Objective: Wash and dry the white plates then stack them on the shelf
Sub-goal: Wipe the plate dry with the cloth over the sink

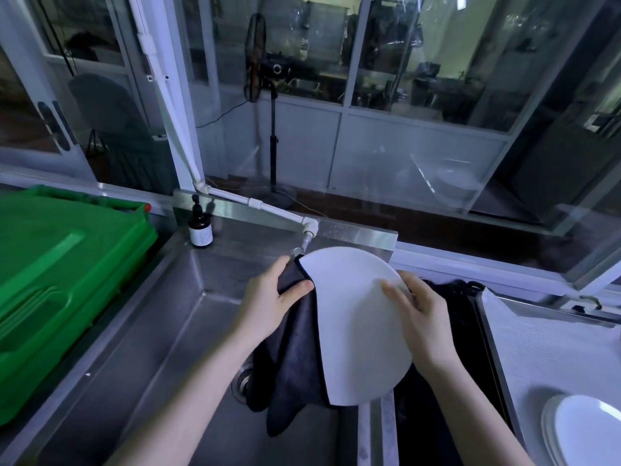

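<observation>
A white plate (pixel 356 324) is held tilted above the steel sink (pixel 161 324), its underside facing me. My left hand (pixel 272 301) grips a dark cloth (pixel 295 361) against the plate's left edge; the cloth hangs down over the sink. My right hand (pixel 416 314) grips the plate's right rim, fingers spread on its surface. A stack of white plates (pixel 584 432) lies on the surface at the lower right.
A green plastic crate (pixel 57 284) sits to the left of the sink. A dark pump bottle (pixel 200 227) stands at the sink's back corner. A white pipe with a tap (pixel 304 242) ends just behind the plate. A dark basin (pixel 453 331) lies to the right.
</observation>
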A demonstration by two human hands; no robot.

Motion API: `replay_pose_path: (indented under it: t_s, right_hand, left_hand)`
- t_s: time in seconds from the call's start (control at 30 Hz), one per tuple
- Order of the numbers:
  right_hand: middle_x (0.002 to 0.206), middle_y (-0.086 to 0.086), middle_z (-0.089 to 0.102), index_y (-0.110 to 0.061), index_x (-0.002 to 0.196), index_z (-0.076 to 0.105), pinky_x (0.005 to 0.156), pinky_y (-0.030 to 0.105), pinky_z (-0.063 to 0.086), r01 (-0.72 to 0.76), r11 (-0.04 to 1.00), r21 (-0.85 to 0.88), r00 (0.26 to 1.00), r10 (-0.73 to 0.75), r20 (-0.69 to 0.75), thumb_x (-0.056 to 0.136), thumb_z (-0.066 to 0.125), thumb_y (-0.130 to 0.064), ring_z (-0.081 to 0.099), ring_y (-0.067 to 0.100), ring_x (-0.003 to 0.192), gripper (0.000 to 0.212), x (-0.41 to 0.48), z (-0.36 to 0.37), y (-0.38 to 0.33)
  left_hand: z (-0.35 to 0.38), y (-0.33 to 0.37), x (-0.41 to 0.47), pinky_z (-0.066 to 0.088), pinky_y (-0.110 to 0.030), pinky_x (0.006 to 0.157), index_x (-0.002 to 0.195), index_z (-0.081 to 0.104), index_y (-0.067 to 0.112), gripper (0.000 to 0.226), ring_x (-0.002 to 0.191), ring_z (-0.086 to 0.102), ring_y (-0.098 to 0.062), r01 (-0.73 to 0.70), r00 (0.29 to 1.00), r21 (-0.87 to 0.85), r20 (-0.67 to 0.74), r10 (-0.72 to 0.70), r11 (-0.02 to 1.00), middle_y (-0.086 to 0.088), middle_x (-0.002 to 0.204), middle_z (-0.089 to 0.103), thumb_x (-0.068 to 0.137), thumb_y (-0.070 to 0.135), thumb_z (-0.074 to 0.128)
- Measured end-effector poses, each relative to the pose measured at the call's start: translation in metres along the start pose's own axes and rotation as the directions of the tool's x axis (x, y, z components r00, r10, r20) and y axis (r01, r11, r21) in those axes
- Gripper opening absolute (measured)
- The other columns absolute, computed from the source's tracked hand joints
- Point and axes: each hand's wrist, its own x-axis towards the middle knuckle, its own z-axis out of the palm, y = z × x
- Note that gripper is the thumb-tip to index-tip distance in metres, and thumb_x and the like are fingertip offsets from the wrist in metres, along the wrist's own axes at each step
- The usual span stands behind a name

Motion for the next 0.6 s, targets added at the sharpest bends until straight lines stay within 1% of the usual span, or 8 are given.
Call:
replay_pose_path:
  t_s: [0.1,0.17,0.2,0.27,0.33,0.43,0.53,0.6]
  right_hand:
    - [0.082,-0.008,0.071,-0.023,0.095,0.074,0.068,0.015,0.045,0.082,0.99,-0.118,0.99,-0.068,0.121,0.094,0.067,-0.02,0.059,-0.002,0.074,0.007,0.007,0.005,-0.01]
    - [0.092,-0.011,0.074,-0.019,0.105,0.075,0.076,0.015,0.047,0.208,0.947,-0.244,0.949,-0.135,0.284,0.092,0.07,-0.02,0.063,-0.002,0.083,0.014,0.006,0.016,-0.016]
    - [0.093,-0.012,0.074,-0.02,0.105,0.075,0.078,0.017,0.047,0.247,0.933,-0.263,0.931,-0.153,0.33,0.092,0.071,-0.021,0.065,-0.001,0.085,0.014,0.005,0.02,-0.017]
    - [0.091,-0.017,0.074,-0.022,0.101,0.076,0.077,0.017,0.047,0.24,0.947,-0.213,0.937,-0.168,0.306,0.091,0.071,-0.02,0.065,-0.006,0.087,0.011,0.005,0.019,-0.015]
    - [0.085,-0.016,0.073,-0.026,0.094,0.076,0.071,0.017,0.048,0.144,0.981,-0.13,0.979,-0.122,0.165,0.091,0.071,-0.022,0.065,-0.004,0.08,0.006,0.01,0.009,-0.01]
    - [0.068,-0.014,0.065,-0.026,0.082,0.071,0.057,0.013,0.04,0.011,1.0,0.016,1.0,-0.011,-0.029,0.093,0.067,-0.022,0.054,0.001,0.062,0.012,0.008,0.005,-0.006]
    - [0.064,-0.005,0.052,-0.012,0.078,0.063,0.053,0.013,0.034,0.042,0.999,-0.034,0.999,-0.042,0.004,0.095,0.064,-0.021,0.045,0.006,0.06,0.019,0.005,0.008,-0.007]
    - [0.071,-0.01,0.063,-0.013,0.088,0.069,0.059,0.009,0.038,0.096,0.989,-0.116,0.991,-0.084,0.106,0.095,0.065,-0.02,0.054,-0.002,0.064,0.011,0.009,0.006,-0.014]
  left_hand:
    - [-0.007,0.008,0.01,0.048,-0.031,0.088,0.115,0.062,0.026,0.033,0.093,0.064,-0.009,-0.084,0.985,0.059,0.153,0.074,0.995,0.012,0.098,0.071,0.085,0.033,0.074]
    - [-0.002,0.014,0.011,0.041,-0.025,0.072,0.092,0.061,0.025,0.021,0.073,0.05,-0.001,-0.183,0.946,0.137,0.293,0.136,0.974,0.023,0.079,0.055,0.083,0.037,0.075]
    - [0.0,0.016,0.012,0.035,-0.023,0.064,0.081,0.056,0.023,0.025,0.066,0.041,-0.001,-0.224,0.933,0.159,0.322,0.164,0.962,0.02,0.069,0.046,0.083,0.038,0.075]
    - [0.001,0.014,0.011,0.04,-0.024,0.067,0.083,0.061,0.02,0.02,0.066,0.05,-0.001,-0.197,0.948,0.13,0.279,0.155,0.972,0.017,0.069,0.056,0.084,0.035,0.075]
    - [-0.002,0.007,0.004,0.047,-0.025,0.082,0.101,0.069,0.02,0.017,0.089,0.065,-0.004,-0.089,0.987,0.016,0.134,0.086,0.996,0.013,0.092,0.073,0.087,0.028,0.073]
    - [0.001,-0.001,-0.011,0.046,-0.012,0.077,0.1,0.067,0.028,0.015,0.093,0.065,0.004,0.0,0.998,-0.186,-0.058,-0.011,0.983,0.017,0.097,0.073,0.09,0.017,0.068]
    - [-0.002,-0.002,-0.009,0.043,-0.009,0.08,0.109,0.065,0.03,0.022,0.101,0.063,0.006,0.034,0.999,-0.151,-0.02,-0.037,0.988,0.022,0.103,0.072,0.09,0.02,0.069]
    - [-0.009,0.002,-0.001,0.04,-0.005,0.084,0.116,0.062,0.036,0.032,0.105,0.058,0.014,-0.018,0.998,-0.02,0.052,0.019,1.0,0.034,0.104,0.067,0.088,0.026,0.072]
